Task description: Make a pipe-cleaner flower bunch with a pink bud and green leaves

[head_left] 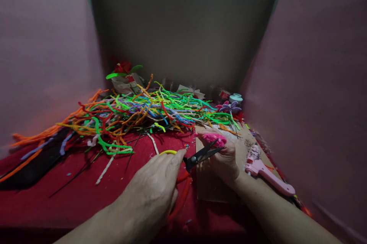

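Your left hand [156, 188] has its grip clenched around the handles of the scissors [200, 156], whose dark blades stand parted and point toward two o'clock. Your right hand [222, 158] has its grip clenched around a small pink fuzzy piece [214, 138], held just above the brown cardboard sheet [210, 186] at the near right of the table [57, 194]. The blade tips touch or nearly touch the lower edge of that pink piece; you cannot tell whether they have bitten in.

Judging by how things lie, the trimming is under way and not finished: the piece is already shaped into a tight pink clump, small clippings dot the red cloth around your hands, yet the blades are open at the piece.

At eleven o'clock from your hands sprawls a big heap of coloured pipe cleaners [143, 110]. A pink glue gun [266, 171] lies at three o'clock, and a purple pipe-cleaner flower [229, 107] sits at one o'clock.
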